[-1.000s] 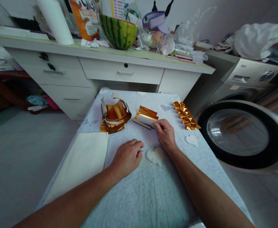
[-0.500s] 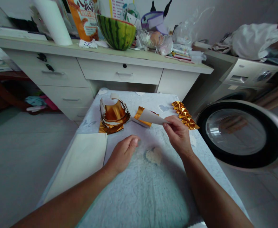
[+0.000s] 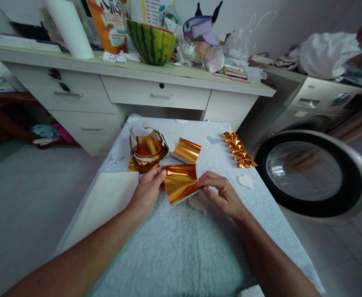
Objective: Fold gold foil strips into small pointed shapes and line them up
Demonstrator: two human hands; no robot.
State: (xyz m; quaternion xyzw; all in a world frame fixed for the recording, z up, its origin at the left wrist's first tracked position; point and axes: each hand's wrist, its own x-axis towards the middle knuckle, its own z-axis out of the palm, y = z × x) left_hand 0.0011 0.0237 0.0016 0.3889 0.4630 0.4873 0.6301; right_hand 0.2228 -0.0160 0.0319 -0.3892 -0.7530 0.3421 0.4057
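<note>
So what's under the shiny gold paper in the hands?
Light blue patterned cloth shows beside the shiny gold paper sheet; whatever lies directly beneath is covered, so I can't tell.

Pale-blue covered table point(image 3: 168, 255) with curled gold sheets point(image 3: 150, 144), folded gold pieces point(image 3: 239, 150), white paper point(image 3: 102, 206).

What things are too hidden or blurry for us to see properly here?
- Left hand: in the head view, some fingertips are hidden behind the gold sheet.
- Orange packet: its top is cut off by the upper edge of the head view.
- Papers in the curled gold stack: they overlap too much to count.
- Wall sheet: its writing is too small and blurred to read.
</note>
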